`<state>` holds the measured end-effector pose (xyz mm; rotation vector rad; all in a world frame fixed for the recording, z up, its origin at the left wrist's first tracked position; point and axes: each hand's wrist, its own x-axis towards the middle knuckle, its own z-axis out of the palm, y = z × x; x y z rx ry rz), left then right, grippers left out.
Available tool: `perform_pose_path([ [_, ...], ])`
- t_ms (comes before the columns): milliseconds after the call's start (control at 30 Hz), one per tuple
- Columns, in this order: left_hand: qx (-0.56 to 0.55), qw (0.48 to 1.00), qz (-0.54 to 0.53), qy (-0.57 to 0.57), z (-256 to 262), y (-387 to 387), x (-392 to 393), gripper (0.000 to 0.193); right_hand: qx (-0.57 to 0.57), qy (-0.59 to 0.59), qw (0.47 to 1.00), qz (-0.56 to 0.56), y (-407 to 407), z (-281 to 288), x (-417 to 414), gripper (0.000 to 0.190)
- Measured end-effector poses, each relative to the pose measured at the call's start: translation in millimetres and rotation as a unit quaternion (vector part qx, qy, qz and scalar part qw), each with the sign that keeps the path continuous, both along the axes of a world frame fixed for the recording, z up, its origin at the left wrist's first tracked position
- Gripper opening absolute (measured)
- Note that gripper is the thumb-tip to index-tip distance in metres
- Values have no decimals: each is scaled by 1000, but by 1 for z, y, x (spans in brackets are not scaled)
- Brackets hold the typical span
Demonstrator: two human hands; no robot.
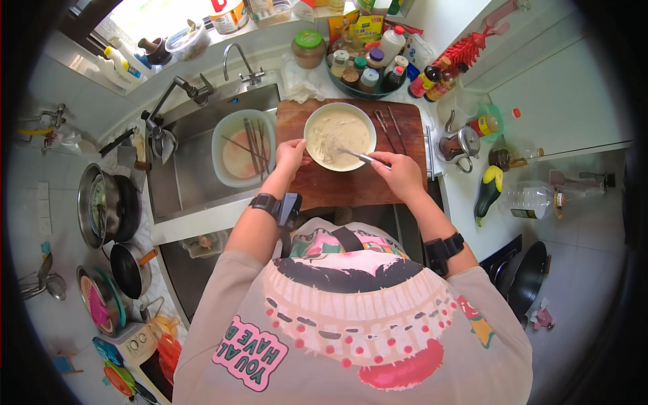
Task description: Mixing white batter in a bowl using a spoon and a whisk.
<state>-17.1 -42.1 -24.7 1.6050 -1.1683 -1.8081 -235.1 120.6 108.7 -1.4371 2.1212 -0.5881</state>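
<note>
A white bowl [373,135] of thick, pale batter-like mixture [338,126] rests on a brown wooden cutting board [329,187]. My left hand [290,158] grips the bowl at its left rim, thumb along the edge. In my right hand [401,175] is a slim metal utensil [358,154], held by its handle over the near right rim. Its working end is sunk in the mixture, so its shape is hidden. On the board right of the bowl lie thin dark sticks [396,125], possibly chopsticks or skewers.
Left of the board, a sink [187,190] holds a translucent basin [216,162] with cloudy liquid and several dark sticks. Behind stand a jar [308,49] and a round tray [354,90] of condiment bottles. A metal pot [458,144] and an eggplant-shaped vegetable [488,195] are at right.
</note>
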Motion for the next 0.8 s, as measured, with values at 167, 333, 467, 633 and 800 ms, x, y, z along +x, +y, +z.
perform_pose_path([
  [167,-4,1000,-1,2,1,0,0,26,6,18,998,51,14,-1,3,27],
  [333,0,1000,1,-1,4,1,0,26,-6,18,999,30,24,2,6,27],
  [467,-2,1000,-2,-1,9,2,-2,27,-15,0,1000,21,22,-1,7,27],
  [633,-3,1000,-2,0,5,1,-1,27,-17,24,999,26,18,-2,6,27],
  [800,-1,1000,1,1,6,1,-1,26,14,24,1000,7,17,9,2,28],
])
